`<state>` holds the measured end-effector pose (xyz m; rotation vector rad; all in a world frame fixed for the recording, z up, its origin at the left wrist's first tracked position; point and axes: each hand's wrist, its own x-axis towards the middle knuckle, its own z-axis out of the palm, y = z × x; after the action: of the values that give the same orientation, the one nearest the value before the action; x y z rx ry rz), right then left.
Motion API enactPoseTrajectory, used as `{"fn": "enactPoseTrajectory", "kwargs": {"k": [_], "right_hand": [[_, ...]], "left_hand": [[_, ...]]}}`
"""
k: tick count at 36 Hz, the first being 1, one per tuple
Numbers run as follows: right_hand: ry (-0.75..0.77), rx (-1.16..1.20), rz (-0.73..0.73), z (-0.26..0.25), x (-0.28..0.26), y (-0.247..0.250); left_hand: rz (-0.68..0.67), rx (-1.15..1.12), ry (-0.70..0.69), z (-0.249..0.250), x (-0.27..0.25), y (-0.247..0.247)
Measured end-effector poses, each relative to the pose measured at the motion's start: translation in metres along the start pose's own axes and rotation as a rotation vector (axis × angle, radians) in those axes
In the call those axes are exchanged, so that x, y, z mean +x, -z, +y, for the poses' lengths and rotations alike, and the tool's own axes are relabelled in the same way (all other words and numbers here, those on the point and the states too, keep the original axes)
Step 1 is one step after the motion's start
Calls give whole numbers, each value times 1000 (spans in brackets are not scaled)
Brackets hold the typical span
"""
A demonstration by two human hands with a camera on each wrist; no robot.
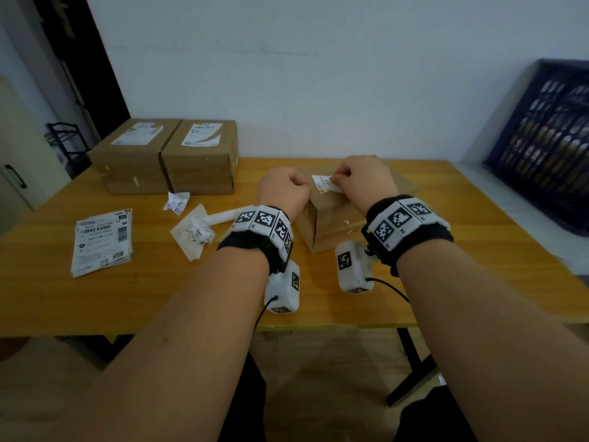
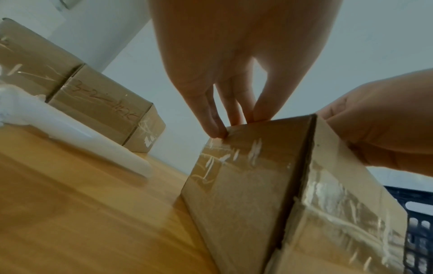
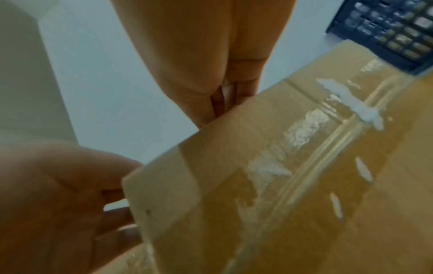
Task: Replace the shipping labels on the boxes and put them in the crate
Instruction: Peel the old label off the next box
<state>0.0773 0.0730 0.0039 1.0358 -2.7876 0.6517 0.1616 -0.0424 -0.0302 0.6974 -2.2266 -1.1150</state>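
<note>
Paper first, far left: a stack of white printed shipping labels (image 1: 102, 242) lies near the table edge, with crumpled white paper scraps (image 1: 177, 201) and a curled strip of white label backing (image 1: 204, 224) just right of it. Behind those, two brown taped cardboard boxes (image 1: 165, 156) sit side by side at the far left, old labels on top.

Centre-right is the small brown cardboard box (image 1: 328, 218) in hand. Left hand (image 1: 283, 193) has fingers curled over its top left edge, steadying it. Right hand (image 1: 366, 183) pinches the small white label remnant (image 1: 328, 183) on the lid.

My take: box looks light and stiff, glossy tape probably slick, so hold it by the cardboard corners. Thin label will likely tear, so peel low and slow from the lifted corner.

Dark blue slatted plastic crate (image 1: 548, 145) waits far right, well apart; nothing between it and the box on the wooden table (image 1: 462, 250).
</note>
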Motion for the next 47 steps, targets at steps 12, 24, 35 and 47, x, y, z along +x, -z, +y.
{"fn": "enactPoseTrajectory", "kwargs": {"k": [12,24,35,47], "right_hand": [[9,183,-106,22,-14,15],[9,97,-73,15,-13,9],[14,34,-28,13,-6,2],[45,-219,86,16,7,-13]], "left_hand": [[24,125,-14,8,-4,-17],[29,62,-77,-2,-10,-18],[-10,37,-50,-2,-4,-16],[-47,36,-59,-2,-6,-14]]}}
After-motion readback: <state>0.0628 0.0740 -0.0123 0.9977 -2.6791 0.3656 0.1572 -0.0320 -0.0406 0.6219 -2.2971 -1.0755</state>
